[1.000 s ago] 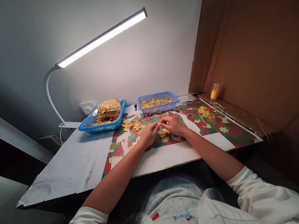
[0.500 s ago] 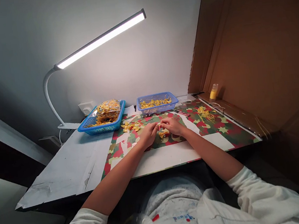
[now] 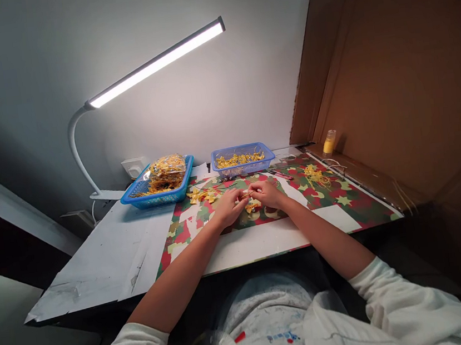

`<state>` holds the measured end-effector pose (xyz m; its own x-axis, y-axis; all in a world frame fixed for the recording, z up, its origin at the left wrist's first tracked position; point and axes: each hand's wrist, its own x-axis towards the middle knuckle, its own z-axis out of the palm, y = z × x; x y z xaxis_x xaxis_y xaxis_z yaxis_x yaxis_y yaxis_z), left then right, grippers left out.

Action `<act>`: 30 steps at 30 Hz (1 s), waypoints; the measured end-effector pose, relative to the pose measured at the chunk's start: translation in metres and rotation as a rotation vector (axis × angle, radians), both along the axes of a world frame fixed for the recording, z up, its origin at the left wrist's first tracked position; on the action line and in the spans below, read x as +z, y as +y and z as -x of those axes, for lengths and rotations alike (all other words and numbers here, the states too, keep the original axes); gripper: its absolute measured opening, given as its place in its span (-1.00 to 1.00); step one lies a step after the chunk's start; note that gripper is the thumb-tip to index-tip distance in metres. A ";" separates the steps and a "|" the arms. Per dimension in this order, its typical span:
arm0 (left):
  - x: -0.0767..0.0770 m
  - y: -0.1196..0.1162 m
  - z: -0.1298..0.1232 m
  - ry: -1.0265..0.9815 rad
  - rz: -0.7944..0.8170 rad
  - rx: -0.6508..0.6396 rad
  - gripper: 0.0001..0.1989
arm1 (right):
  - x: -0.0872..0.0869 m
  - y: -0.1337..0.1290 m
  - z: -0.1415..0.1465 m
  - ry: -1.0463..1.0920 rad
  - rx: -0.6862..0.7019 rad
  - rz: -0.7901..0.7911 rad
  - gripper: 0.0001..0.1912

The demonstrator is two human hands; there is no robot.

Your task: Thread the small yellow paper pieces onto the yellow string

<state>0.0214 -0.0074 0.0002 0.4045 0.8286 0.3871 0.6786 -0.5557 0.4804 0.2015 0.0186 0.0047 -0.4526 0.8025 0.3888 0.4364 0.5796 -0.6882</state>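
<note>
Over the patterned mat, my left hand (image 3: 231, 205) and my right hand (image 3: 266, 195) meet with their fingertips pinched together. Between them runs a thin yellow cord (image 3: 249, 194), small and partly covered by the fingers. Just below the fingertips is a yellow ribbon-like piece (image 3: 253, 208); whether it joins the cord I cannot tell. More yellow pieces (image 3: 203, 196) lie to the left of my left hand. A loose bunch of yellow cords (image 3: 317, 176) rests on the mat to the right.
A blue basket (image 3: 156, 199) with a clear bag and yellow pieces stands back left. Behind my hands sits a purple-blue basket (image 3: 243, 168) of yellow pieces. A clip-on lamp (image 3: 158, 64) shines overhead. Cardboard (image 3: 390, 74) walls the right side, near a small yellow-filled bottle (image 3: 329, 142).
My fingertips have shifted slightly against each other, with the hands staying in nearly the same place. The baskets and loose pieces have not moved.
</note>
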 end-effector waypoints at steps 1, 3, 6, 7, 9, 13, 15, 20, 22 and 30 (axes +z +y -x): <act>0.000 0.000 0.001 0.041 -0.008 0.005 -0.80 | 0.001 0.000 0.000 -0.003 -0.015 0.006 -0.80; -0.001 -0.001 0.001 0.127 -0.013 0.004 -0.84 | 0.002 -0.001 -0.001 -0.014 -0.034 0.017 -0.80; -0.004 -0.001 0.001 0.199 -0.005 -0.022 -0.85 | 0.002 -0.001 -0.001 -0.030 -0.044 0.030 -0.81; -0.005 -0.001 0.000 0.202 -0.005 -0.032 -0.85 | 0.001 0.000 -0.001 -0.035 -0.045 0.037 -0.81; -0.006 -0.001 0.000 0.196 -0.010 -0.051 -0.87 | 0.000 0.001 -0.001 -0.052 -0.046 0.052 -0.81; -0.007 0.001 -0.001 0.182 -0.017 -0.047 -0.87 | -0.002 0.003 -0.002 -0.109 -0.034 0.066 -0.79; -0.007 0.001 -0.001 0.177 -0.014 -0.039 -0.86 | -0.003 0.004 -0.002 -0.124 -0.013 0.053 -0.81; -0.008 0.003 0.000 0.055 0.067 0.000 -0.85 | -0.002 0.004 -0.004 -0.144 0.021 0.044 -0.84; -0.009 0.004 0.001 -0.049 0.131 0.016 -0.85 | -0.002 0.004 -0.003 -0.141 0.016 0.090 -0.85; -0.010 0.009 -0.002 -0.473 0.285 0.054 -0.93 | -0.001 0.000 0.002 -0.041 -0.026 0.138 -0.79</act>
<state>0.0231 0.0012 -0.0099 0.1949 0.9420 0.2732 0.3765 -0.3291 0.8660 0.1999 0.0185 0.0037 -0.4444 0.8587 0.2553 0.4798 0.4688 -0.7416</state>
